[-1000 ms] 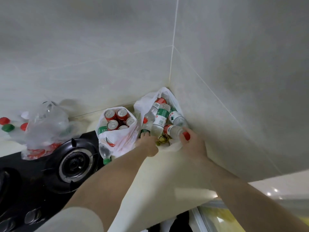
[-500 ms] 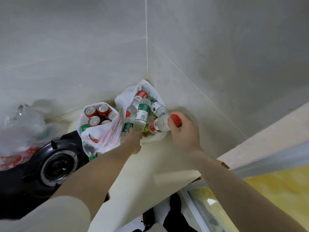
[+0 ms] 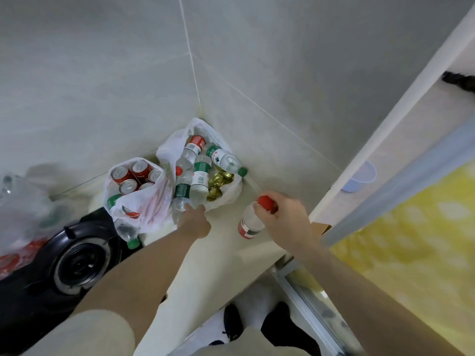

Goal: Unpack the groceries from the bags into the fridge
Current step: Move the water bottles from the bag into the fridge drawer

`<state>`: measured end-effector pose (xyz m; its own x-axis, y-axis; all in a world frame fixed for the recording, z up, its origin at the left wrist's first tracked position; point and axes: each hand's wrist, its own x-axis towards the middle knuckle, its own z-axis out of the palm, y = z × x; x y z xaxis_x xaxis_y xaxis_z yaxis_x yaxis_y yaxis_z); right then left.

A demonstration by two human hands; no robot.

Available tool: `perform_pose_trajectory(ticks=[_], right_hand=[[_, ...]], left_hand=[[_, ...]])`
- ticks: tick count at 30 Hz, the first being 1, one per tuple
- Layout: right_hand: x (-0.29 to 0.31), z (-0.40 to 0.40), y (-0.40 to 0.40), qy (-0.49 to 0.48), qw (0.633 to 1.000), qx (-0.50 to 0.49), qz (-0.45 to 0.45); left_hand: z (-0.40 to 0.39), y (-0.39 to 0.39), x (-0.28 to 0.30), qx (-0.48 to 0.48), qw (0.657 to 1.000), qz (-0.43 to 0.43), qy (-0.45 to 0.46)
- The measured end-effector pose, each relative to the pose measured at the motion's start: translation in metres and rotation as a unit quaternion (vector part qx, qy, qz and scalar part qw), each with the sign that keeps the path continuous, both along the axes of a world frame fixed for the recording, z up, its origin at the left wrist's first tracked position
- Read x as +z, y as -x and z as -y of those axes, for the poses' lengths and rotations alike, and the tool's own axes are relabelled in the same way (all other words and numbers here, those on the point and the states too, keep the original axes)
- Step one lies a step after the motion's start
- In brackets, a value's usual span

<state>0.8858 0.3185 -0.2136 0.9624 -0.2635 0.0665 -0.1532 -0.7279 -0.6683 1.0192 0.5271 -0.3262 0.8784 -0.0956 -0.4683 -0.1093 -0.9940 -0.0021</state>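
Right hand [image 3: 288, 217] grips a red-capped clear plastic bottle [image 3: 250, 222]; left hand [image 3: 195, 222] seemingly pinches the crinkly white bag [image 3: 231, 194].

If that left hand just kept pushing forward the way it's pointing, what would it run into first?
The left hand already sits at the mouth of the white bag in the corner. Going straight on, it would likely meet the green-labelled water bottles lying inside first, then the gold-wrapped items beside them. Depth is hard to judge.

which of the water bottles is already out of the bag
The red-capped bottle gripped by the right hand. It hangs clear over the counter, while the other bottles lie inside the corner bag.
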Motion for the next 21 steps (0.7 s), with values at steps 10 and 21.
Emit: perform_pose_trajectory(ticks=[10,21], right_hand=[[0.012,0.026,0.069,-0.020,0.999,0.014,-0.022],[0.043,0.079,0.215,-0.090,0.994,-0.061,-0.014]], left_hand=[[-0.030,-0.005,0.084,-0.059,0.959,0.228,0.158],[0.007,0.131,0.199,-0.182,0.912,0.313,0.192]])
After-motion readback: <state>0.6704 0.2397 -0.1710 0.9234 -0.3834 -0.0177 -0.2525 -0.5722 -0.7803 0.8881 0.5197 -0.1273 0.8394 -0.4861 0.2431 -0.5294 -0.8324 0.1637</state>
